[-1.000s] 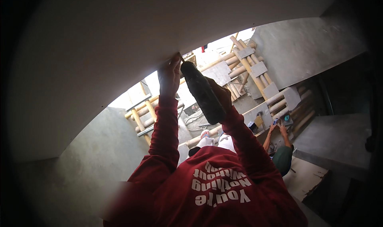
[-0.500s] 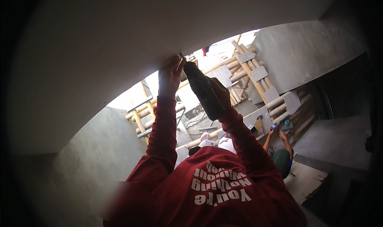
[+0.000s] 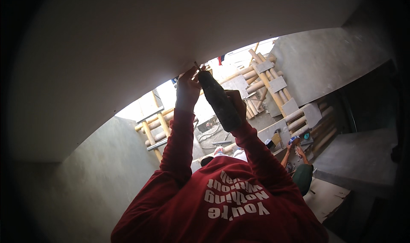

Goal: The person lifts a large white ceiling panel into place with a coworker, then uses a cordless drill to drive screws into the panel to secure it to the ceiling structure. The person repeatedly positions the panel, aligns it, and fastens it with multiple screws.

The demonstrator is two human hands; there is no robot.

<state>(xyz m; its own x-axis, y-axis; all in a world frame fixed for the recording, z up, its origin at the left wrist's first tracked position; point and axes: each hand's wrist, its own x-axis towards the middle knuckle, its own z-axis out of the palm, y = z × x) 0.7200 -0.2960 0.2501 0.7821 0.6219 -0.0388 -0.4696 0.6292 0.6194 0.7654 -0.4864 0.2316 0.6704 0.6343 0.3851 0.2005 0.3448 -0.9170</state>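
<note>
Both my arms reach up toward a pale overhead panel (image 3: 128,51). My right hand (image 3: 237,103) is closed around a dark power drill (image 3: 218,102), whose slim bit (image 3: 197,66) points up at the panel's underside. Whether the tip touches the panel I cannot tell. Next to the bit, my left hand (image 3: 187,91) has its fingers drawn together near the drill's nose. What those fingers pinch is too small and dark to make out.
Below are scaffold poles (image 3: 269,78) with flat boards lashed among them. Grey walls (image 3: 324,64) rise at both sides. Down at the right, a co-worker's hands (image 3: 299,150) are near a blue-and-white item (image 3: 294,140). A pale board (image 3: 326,198) lies beside that person.
My hands and the drill have come slightly down in the picture, the left hand also a little rightward. The co-worker's hands have shifted around the blue-and-white item.
</note>
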